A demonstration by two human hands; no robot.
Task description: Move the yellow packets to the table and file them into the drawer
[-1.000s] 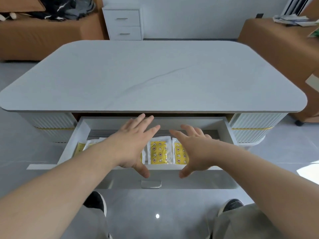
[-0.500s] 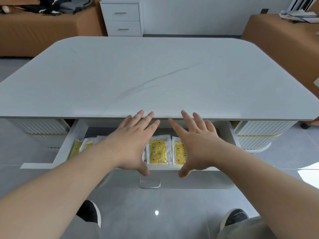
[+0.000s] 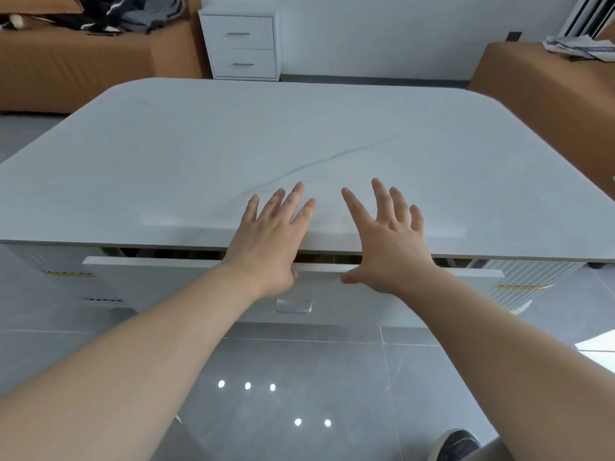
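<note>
White drawer [image 3: 166, 277], nearly shut under the grey surface [image 3: 233, 144], is being pressed by left hand [image 3: 269, 241] and right hand [image 3: 386, 247], fingers splayed, nothing held.

Head view looks forward and down, close over the table [image 3: 199, 154].

left forearm [image 3: 133, 361] and right forearm [image 3: 499, 344]: bare along the whole visible length, down to the wrist.
left hand [image 3: 269, 242] and right hand [image 3: 389, 251]: bare.
shoe [image 3: 457, 442]: dark upper with faint pale streaks, off-white sole rim; partly cut by the lower frame edge.
trouser leg [image 3: 499, 452]: grey-beige fabric, plain, only a small part in view just beside the shoe.
</note>
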